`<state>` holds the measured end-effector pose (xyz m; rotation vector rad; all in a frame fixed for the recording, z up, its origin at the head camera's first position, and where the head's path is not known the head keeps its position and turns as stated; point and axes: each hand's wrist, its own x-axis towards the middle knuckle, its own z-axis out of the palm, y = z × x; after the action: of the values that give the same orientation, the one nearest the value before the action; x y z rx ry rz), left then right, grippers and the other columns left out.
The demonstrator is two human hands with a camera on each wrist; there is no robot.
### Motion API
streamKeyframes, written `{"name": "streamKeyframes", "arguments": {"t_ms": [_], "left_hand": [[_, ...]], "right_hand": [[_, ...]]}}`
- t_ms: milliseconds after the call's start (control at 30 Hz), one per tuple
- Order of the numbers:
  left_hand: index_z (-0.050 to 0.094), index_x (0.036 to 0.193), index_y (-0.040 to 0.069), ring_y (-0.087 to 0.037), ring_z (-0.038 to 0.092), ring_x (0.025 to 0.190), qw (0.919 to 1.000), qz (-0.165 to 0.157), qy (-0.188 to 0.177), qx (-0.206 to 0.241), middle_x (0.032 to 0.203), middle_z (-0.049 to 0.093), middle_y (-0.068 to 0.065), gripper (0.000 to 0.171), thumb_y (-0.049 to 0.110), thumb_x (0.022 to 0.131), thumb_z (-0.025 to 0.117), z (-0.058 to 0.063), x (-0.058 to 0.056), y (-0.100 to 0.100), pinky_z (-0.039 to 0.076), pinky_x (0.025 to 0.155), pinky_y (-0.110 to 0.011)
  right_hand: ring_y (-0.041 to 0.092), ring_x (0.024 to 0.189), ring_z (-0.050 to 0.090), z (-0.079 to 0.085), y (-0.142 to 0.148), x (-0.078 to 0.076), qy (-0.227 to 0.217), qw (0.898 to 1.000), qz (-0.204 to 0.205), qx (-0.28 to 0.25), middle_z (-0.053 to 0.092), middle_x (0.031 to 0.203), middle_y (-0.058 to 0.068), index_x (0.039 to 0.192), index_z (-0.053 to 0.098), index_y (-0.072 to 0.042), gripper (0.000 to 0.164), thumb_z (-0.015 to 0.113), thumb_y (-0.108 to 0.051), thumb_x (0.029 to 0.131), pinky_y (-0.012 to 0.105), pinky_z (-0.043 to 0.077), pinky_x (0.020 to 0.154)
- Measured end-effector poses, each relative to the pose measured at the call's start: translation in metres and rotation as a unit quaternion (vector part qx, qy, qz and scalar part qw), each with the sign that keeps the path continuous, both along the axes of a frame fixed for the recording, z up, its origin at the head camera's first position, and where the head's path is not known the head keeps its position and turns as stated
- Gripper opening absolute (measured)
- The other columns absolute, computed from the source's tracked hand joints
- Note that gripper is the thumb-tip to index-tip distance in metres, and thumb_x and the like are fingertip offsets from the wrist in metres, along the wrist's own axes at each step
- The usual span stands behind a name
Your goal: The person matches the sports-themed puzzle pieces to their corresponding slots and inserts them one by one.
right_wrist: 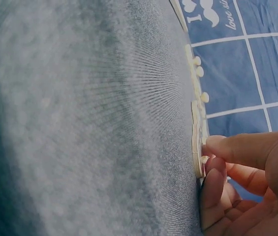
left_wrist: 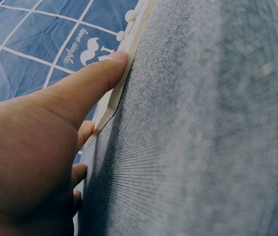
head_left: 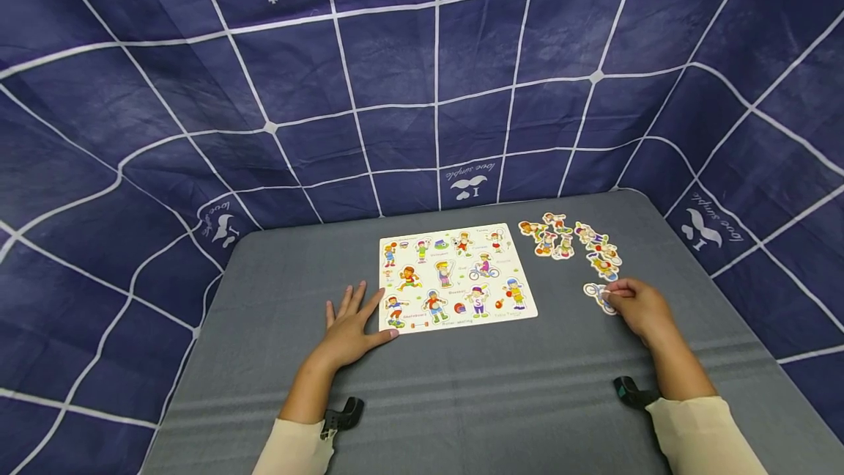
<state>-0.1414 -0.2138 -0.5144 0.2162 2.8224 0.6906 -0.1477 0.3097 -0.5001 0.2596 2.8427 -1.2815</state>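
Note:
A white puzzle board (head_left: 456,275) printed with cartoon children lies flat in the middle of the grey table (head_left: 461,387). My left hand (head_left: 352,325) rests flat beside its left edge, fingers straight, thumb against the board's edge (left_wrist: 119,86). Loose cut-out puzzle pieces (head_left: 572,239) lie scattered to the board's right. My right hand (head_left: 636,305) pinches one loose piece (head_left: 596,295) by its small knob, seen edge-on in the right wrist view as the piece (right_wrist: 197,155) under my fingertips (right_wrist: 212,145).
Dark blue cloth with a white grid (head_left: 422,94) walls the table on three sides. Black wrist-camera mounts (head_left: 343,416) sit at both sleeves. More pieces with knobs (right_wrist: 198,73) line up beyond the pinched one.

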Motion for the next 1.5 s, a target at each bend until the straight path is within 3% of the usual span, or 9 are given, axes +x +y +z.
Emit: {"name": "streamKeyframes", "arguments": {"t_ms": [300, 633, 967, 1267, 1500], "left_hand": [[0.028, 0.161, 0.032, -0.039, -0.004, 0.159, 1.0, 0.0, 0.003, 0.004, 0.172, 0.006, -0.01, 0.095, 0.07, 0.084, 0.067, -0.002, 0.0, 0.0, -0.013, 0.119, -0.07], [0.028, 0.161, 0.031, -0.04, -0.004, 0.159, 1.0, -0.002, 0.006, 0.001, 0.172, 0.006, -0.01, 0.095, 0.07, 0.084, 0.067, -0.001, 0.0, -0.001, -0.012, 0.118, -0.072], [0.027, 0.161, 0.032, -0.039, -0.005, 0.159, 1.0, -0.001, 0.0, 0.005, 0.172, 0.005, -0.011, 0.095, 0.07, 0.084, 0.067, -0.002, -0.001, -0.002, -0.013, 0.118, -0.071], [0.027, 0.161, 0.032, -0.039, -0.005, 0.159, 1.0, 0.001, 0.0, 0.001, 0.172, 0.006, -0.01, 0.096, 0.071, 0.084, 0.067, -0.001, -0.001, 0.0, -0.013, 0.119, -0.07], [0.028, 0.161, 0.031, -0.039, -0.004, 0.159, 1.0, 0.002, 0.001, 0.001, 0.172, 0.007, -0.011, 0.096, 0.07, 0.083, 0.068, -0.001, -0.001, 0.0, -0.013, 0.119, -0.071]], "right_hand": [[-0.004, 0.063, 0.051, 0.001, 0.001, 0.001, 0.009, 1.0, 0.001, 0.002, 0.068, 0.08, -0.005, 0.108, 0.067, 0.008, 0.029, 0.065, -0.018, 0.096, 0.022, 0.043, 0.056], [-0.01, 0.065, 0.051, 0.007, -0.005, 0.002, 0.036, 0.999, -0.004, 0.008, 0.073, 0.088, 0.002, 0.11, 0.07, 0.007, 0.03, 0.067, -0.02, 0.096, 0.019, 0.043, 0.058], [-0.013, 0.069, 0.052, 0.015, -0.013, 0.001, 0.052, 0.999, -0.004, 0.006, 0.073, 0.088, -0.004, 0.111, 0.071, 0.004, 0.029, 0.067, -0.021, 0.096, 0.017, 0.043, 0.06], [-0.013, 0.068, 0.052, 0.021, -0.023, -0.004, 0.077, 0.997, 0.009, -0.01, 0.074, 0.093, 0.007, 0.111, 0.07, 0.006, 0.028, 0.067, -0.018, 0.096, 0.015, 0.044, 0.06], [-0.013, 0.069, 0.054, 0.025, -0.03, -0.007, 0.092, 0.995, 0.011, -0.025, 0.071, 0.087, -0.006, 0.11, 0.071, 0.006, 0.026, 0.069, -0.015, 0.095, 0.013, 0.045, 0.061]]}}
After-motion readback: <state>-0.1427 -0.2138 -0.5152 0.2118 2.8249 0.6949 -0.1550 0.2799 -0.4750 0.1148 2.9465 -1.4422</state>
